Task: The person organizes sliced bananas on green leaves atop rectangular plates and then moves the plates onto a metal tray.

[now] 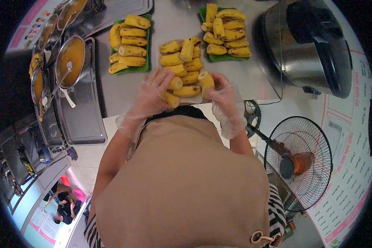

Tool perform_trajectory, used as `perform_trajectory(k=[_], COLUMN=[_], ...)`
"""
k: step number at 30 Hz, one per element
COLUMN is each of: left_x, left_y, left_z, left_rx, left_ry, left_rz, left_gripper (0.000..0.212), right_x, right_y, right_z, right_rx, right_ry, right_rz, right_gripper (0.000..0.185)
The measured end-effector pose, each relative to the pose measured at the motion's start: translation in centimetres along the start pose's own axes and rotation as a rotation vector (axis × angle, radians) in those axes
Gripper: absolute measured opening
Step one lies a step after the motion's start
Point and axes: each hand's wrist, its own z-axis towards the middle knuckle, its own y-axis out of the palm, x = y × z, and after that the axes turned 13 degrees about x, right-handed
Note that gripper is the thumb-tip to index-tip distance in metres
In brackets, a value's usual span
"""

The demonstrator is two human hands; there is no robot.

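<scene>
Cut pieces of ripe, unpeeled banana [186,50] are piled on a pale tray [197,99] near the front edge of the steel table. My right hand [225,90], in a clear plastic glove, grips one short banana piece [206,81] at the pile's right side, its cut end turned up. My left hand [152,91], gloved likewise, curls around banana pieces [171,99] at the pile's left side; its palm is hidden. Behind it lies a green tray [148,46] of banana pieces [132,51]. Another green tray [232,58] bears more pieces [234,34] at the back right.
To the right stands a large steel cooker [297,59] with a cord. Left are pots of orange-brown liquid [70,55], a ladle [63,74] and a steel tray [80,124]. A caged fan [297,164] is low on the right. People [65,207] sit at far lower left.
</scene>
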Motion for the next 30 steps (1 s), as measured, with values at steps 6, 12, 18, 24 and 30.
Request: perform_trajectory(k=[6,12,18,24,30], left_x=[-0.1,0.0,0.3,0.2,0.2], left_y=[0.1,-0.1,-0.5,-0.5,-0.2], left_z=[0.1,0.0,-0.2,-0.1,-0.8], left_rx=[-0.003,0.015,0.042,0.048,0.113], left_ry=[0.000,0.007,0.031,0.047,-0.018], left_rz=[-0.009,-0.006,0.017,0.042,0.023], left_gripper=[0.109,0.107,0.106,0.106,0.105], right_x=[0.0,0.3,-0.3,0.0,-1.7], right_y=[0.1,-0.1,0.5,2.8,5.1], right_z=[0.1,0.1,-0.1,1.8,0.4], right_rx=[0.001,0.004,-0.007,0.137,0.303], right_ry=[0.034,-0.035,-0.030,-0.193,-0.410], right_rz=[-0.046,-0.168,-0.160,-0.107,-0.624], right_gripper=[0.051,0.052,0.052,0.054,0.048])
